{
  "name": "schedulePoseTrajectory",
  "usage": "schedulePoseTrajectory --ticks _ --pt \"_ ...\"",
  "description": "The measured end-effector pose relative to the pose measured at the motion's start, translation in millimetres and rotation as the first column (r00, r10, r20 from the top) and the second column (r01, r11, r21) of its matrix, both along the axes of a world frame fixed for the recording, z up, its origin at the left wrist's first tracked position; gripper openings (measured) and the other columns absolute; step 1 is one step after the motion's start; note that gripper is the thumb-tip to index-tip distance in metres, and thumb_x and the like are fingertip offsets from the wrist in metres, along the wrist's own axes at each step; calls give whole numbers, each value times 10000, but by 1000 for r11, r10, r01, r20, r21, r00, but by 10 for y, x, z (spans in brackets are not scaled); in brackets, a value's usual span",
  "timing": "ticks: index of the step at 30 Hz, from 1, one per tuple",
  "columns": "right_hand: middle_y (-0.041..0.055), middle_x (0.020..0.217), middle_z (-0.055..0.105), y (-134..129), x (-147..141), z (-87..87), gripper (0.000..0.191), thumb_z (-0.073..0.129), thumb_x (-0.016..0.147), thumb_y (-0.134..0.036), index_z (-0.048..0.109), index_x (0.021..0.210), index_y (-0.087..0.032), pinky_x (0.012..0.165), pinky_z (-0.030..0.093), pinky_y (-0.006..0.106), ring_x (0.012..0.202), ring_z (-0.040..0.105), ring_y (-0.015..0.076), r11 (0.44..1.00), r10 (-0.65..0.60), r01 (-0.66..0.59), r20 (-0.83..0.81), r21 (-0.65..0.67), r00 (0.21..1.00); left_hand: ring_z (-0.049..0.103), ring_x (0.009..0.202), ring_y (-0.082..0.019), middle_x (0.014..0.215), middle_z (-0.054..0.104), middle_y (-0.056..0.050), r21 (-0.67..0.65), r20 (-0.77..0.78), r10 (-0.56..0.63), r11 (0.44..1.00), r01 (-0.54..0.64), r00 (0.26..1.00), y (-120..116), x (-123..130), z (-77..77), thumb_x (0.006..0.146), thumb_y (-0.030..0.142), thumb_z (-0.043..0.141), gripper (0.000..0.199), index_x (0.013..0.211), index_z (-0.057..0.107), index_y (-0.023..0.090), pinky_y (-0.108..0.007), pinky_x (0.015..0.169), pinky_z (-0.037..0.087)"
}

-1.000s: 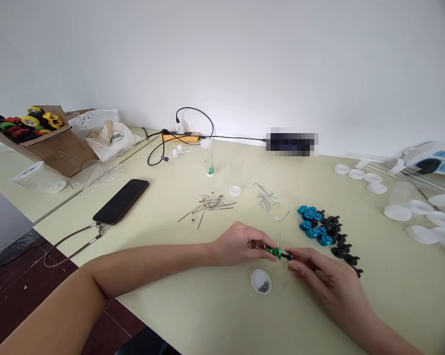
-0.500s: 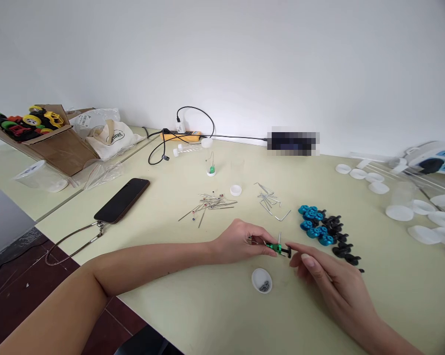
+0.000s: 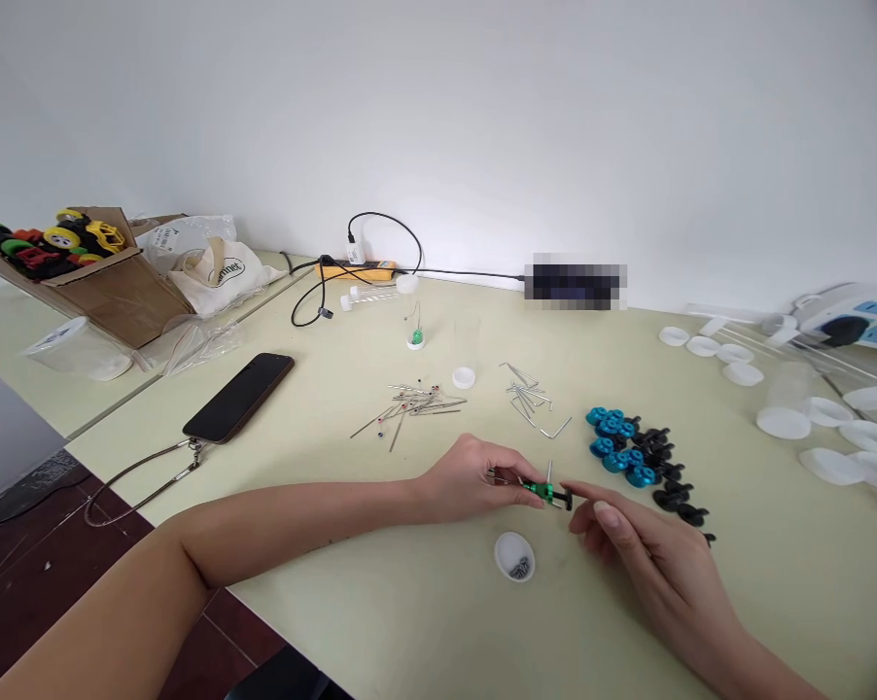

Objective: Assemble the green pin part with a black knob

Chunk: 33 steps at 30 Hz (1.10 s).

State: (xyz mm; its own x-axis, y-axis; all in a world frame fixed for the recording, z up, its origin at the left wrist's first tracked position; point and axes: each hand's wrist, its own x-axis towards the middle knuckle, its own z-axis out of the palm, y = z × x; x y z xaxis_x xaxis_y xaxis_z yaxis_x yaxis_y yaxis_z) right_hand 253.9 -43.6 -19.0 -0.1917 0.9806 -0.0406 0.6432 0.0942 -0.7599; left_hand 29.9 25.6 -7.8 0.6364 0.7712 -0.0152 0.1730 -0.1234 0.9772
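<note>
Left grip (image 3: 478, 481) on green piece (image 3: 538, 490), inside table edge (image 3: 299, 639)

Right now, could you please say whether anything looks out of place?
The strap on the phone loops past the edge of the table, where it might snag; nothing looks spilled: the small metal pieces sit in the white dish.

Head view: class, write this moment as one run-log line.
left hand: pinching green-and-black part | right hand: beside its black end, contact unclear | white dish: nearby, small grey pieces inside
</note>
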Motion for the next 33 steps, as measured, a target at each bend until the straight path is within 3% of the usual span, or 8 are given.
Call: schedulePoseTrajectory --ticks 8,14,20,26,29,33 --pt "7 856 605 -20 8 15 449 296 944 -490 579 1201 -255 668 448 183 692 548 52 1000 -3 3 -14 18 1000 639 809 -83 949 694 -63 11 -34 -6 1000 6 999 11 -10 -9 710 424 695 396 978 704 133 -166 749 516" --pt "-9 837 610 20 -38 48 377 463 882 -497 566 1158 -261 647 439 153 698 551 48 998 6 -10 61 69 998 645 816 -92 948 694 -72 -22 -23 -8 1000 8 1000 10 -7 -4 703 404 704 395 977 705 120 -174 760 525" --pt "-14 883 600 22 -42 68 357 396 911 -506 581 1075 -249 647 391 169 713 513 45 997 76 -75 80 -26 994 644 827 -91 933 692 -83 -22 62 -43 999 44 997 1 -3 -42 696 413 708 408 959 703 102 -182 781 537" --pt "12 793 549 32 -71 126 415 296 949 -482 571 896 -177 647 343 194 708 475 58 985 160 -154 78 -78 984 616 738 -59 896 694 -78 118 59 -115 987 107 992 -12 -3 -39 725 383 690 371 956 711 94 -151 696 495" --pt "9 847 560 29 -75 119 335 346 945 -447 556 977 -188 648 359 180 713 485 48 984 175 -172 96 -34 980 613 735 -54 892 696 -74 118 41 -103 988 97 994 -6 -6 -54 727 385 688 372 958 712 94 -144 688 486" --pt "-9 929 568 10 -72 67 258 390 945 -360 498 1146 -240 635 375 146 704 493 16 977 162 -174 103 122 981 625 776 -66 920 693 -70 27 38 -82 996 81 996 10 -16 -89 712 423 694 414 977 704 106 -156 729 503"
